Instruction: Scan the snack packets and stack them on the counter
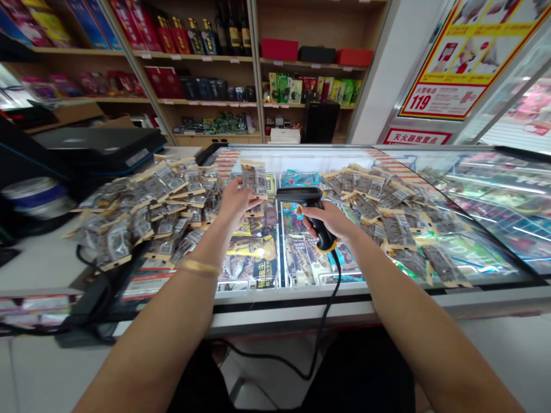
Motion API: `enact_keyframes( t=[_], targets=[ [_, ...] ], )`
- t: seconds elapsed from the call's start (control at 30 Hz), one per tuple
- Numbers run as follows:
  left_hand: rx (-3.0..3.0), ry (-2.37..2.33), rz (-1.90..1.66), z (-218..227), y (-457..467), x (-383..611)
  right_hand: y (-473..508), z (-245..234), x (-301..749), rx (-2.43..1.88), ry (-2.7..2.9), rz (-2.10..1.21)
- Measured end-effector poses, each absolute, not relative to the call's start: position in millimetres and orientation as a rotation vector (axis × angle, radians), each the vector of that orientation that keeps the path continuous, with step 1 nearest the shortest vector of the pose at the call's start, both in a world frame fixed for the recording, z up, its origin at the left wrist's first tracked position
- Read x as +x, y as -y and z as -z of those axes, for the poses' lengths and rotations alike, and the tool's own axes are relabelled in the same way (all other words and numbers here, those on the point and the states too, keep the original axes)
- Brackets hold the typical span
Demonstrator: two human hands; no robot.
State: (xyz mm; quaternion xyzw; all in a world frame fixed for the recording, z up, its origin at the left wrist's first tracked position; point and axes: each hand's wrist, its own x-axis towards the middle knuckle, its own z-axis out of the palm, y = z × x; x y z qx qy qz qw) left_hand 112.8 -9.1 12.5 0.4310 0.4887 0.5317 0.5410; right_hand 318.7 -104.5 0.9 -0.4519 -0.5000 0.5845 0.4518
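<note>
My left hand (236,202) holds up a small clear packet (255,178) with a tan header strip, above the glass lid of a chest freezer (301,289). My right hand (329,221) grips a black barcode scanner (306,201) with a yellow ring at its base, its head pointing left toward the packet. The scanner's black cable (322,321) hangs down over the freezer's front edge. A gold bangle (198,266) sits on my left wrist.
Piles of the same packets lie on the freezer lid at left (142,212) and at right (387,212). A black laptop-like device (99,143) sits at the back left. Shelves of boxed goods (206,69) stand behind. A red and yellow poster (465,57) hangs at right.
</note>
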Motion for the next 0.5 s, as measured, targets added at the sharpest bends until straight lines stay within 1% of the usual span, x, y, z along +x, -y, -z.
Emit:
enact_keyframes(
  t=[0.5],
  targets=[
    [1.131,-1.200,-1.195,-5.1,9.2,112.2,106.4,3.7,323.2,-1.100,1.208,-1.479]
  ],
)
